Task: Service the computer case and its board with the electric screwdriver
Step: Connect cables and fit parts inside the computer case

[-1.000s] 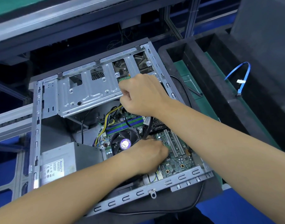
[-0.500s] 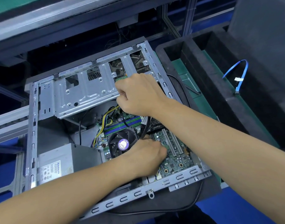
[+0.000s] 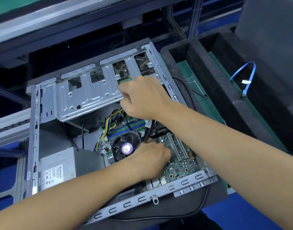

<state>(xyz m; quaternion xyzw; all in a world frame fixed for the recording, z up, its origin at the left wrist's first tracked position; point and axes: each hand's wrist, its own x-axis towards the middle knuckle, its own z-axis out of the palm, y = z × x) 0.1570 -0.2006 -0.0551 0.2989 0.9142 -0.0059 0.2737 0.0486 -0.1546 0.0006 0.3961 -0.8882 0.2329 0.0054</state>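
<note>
The open computer case [image 3: 34, 130] lies on its side, with the green board [image 3: 180, 163] and its black fan [image 3: 124, 146] exposed. My right hand [image 3: 145, 97] is a fist over the drive cage [image 3: 86, 95]. It grips the electric screwdriver, of which only a slim black lower part [image 3: 149, 130] shows, running down to the board. My left hand [image 3: 150, 156] rests on the board beside the fan. Its curled fingers and thumb close round the black part's lower end. The tip is hidden.
A grey power supply [image 3: 59, 168] fills the case's near-left corner. Yellow and black wires [image 3: 109, 122] cross the board. A black cable [image 3: 203, 206] loops round the case. At the right is a black foam tray [image 3: 228, 100] with a blue cable [image 3: 250, 75].
Both hands keep the same hold and place on the case. Only the view has drifted slightly.
</note>
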